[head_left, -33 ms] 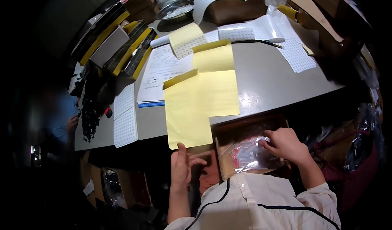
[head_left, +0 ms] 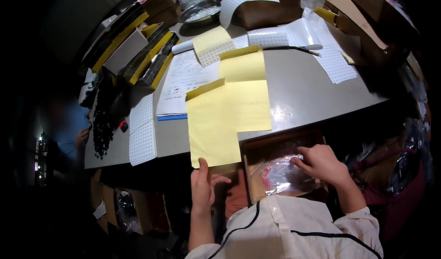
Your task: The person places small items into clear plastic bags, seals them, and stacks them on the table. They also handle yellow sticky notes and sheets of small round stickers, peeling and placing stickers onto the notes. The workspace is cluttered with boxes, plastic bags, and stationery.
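Note:
My left hand [head_left: 202, 187] is just under the lower edge of a sheet of yellow paper [head_left: 213, 130] that hangs over the table's near edge. Its thumb points up against that edge and its fingers are spread, holding nothing. My right hand [head_left: 321, 165] reaches over an open brown box [head_left: 248, 167] in front of my body. Its fingers curl, with thumb and forefinger at a clear plastic bag [head_left: 282, 174]; the other fingertips are partly hidden. Several clear bags with red edges lie in the box.
Label sheets [head_left: 142, 142], a pad of written paper [head_left: 172, 102] and small black pieces [head_left: 103, 132] lie on the grey table [head_left: 317, 93]. Boxes [head_left: 266, 13] and a metal bowl [head_left: 200, 15] stand at the back. At the left a person's hand [head_left: 82, 137] shows by the table edge.

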A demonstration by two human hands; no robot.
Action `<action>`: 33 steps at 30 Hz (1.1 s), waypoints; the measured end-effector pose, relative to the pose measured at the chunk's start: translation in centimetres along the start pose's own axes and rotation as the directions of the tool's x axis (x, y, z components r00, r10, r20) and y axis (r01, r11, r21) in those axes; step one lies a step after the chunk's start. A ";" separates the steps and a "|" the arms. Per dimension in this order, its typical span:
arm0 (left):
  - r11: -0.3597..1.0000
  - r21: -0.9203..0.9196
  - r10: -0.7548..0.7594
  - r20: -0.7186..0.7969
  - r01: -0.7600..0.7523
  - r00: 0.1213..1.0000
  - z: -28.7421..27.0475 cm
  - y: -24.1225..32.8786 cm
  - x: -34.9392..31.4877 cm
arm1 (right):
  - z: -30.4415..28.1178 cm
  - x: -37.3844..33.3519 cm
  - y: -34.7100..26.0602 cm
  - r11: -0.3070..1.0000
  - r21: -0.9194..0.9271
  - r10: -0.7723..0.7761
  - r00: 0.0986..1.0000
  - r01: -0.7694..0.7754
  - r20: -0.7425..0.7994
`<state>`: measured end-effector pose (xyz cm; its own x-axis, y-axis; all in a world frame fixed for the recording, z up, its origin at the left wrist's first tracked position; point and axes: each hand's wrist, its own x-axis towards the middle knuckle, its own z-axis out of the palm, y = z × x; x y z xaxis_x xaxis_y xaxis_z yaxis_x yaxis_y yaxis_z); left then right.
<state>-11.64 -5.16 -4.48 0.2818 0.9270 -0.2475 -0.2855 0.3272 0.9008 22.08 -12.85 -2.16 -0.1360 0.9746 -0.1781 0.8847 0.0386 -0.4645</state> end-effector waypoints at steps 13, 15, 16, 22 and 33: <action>-0.271 0.661 0.635 0.669 -0.700 0.386 5.4 1.6 -1.8 | -2.8 4.4 -6.8 0.618 0.501 -0.503 0.795 0.606 -0.339; -0.411 0.675 0.571 0.715 -0.613 0.404 7.0 2.4 -1.5 | -3.5 4.0 -6.7 0.682 0.460 -0.391 0.815 0.568 -0.427; -0.442 0.651 0.544 0.742 -0.617 0.393 6.9 2.5 -1.3 | -3.6 3.6 -6.4 0.618 0.639 -0.191 0.876 0.458 -0.444; -0.416 0.614 0.549 0.757 -0.670 0.353 5.9 3.2 -0.8 | -5.3 2.9 -2.1 0.083 0.893 0.317 0.838 0.442 -0.445; -0.568 0.558 0.560 0.801 -0.605 0.212 5.7 5.9 3.8 | -5.6 -1.2 3.8 0.136 0.961 0.313 0.910 0.242 -0.273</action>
<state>-7.01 -0.75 1.96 0.6333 0.2329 0.7380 0.5026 -0.8489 -0.1634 28.13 -12.63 1.14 0.2747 0.9590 -0.0700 -0.3405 0.0289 -0.9398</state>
